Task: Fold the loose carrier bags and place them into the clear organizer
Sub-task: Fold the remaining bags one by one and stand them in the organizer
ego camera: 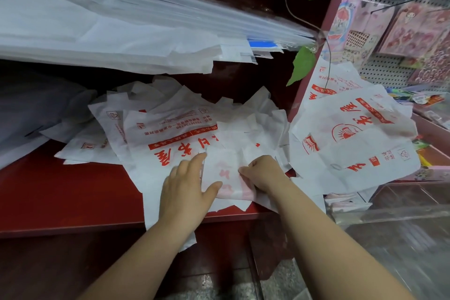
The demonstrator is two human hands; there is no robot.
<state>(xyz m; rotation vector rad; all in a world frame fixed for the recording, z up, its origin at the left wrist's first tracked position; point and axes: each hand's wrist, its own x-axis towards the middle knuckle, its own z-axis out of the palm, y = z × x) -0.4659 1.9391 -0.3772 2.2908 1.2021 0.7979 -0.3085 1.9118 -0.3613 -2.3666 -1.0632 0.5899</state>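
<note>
The bag you are working on (pixel 227 175) is thin and white. Its red print shows through the layers as faint pink, and it is creased and partly folded over on itself. It lies near the front edge of the red worktop (pixel 73 192), on top of a larger flat bag (pixel 155 153) with bold red characters, whose lower edge hangs over the front of the worktop. Your left grip (pixel 187 185) is open and lies flat on the left side of the bag, fingers straight and close together, thumb spread out across the lower part of the fold. Your right grip (pixel 263 173) is closed on the bag's right side, its fingers curled and pinching the bunched edge, knuckles up. Both forearms reach in from below, the right one crossing the worktop's front edge. Behind your grips a loose heap of more bags (pixel 151 109) spreads over the worktop. Another pile of bags (pixel 353 143) fans out to the right over a clear organizer (pixel 401 212), where some pale folded pieces (pixel 345 202) lie. Above the heap rests a thick stack of large white sheets (pixel 121 31), blurred at its left end. Green leaves (pixel 303 66) hang by the red post to the right.
</note>
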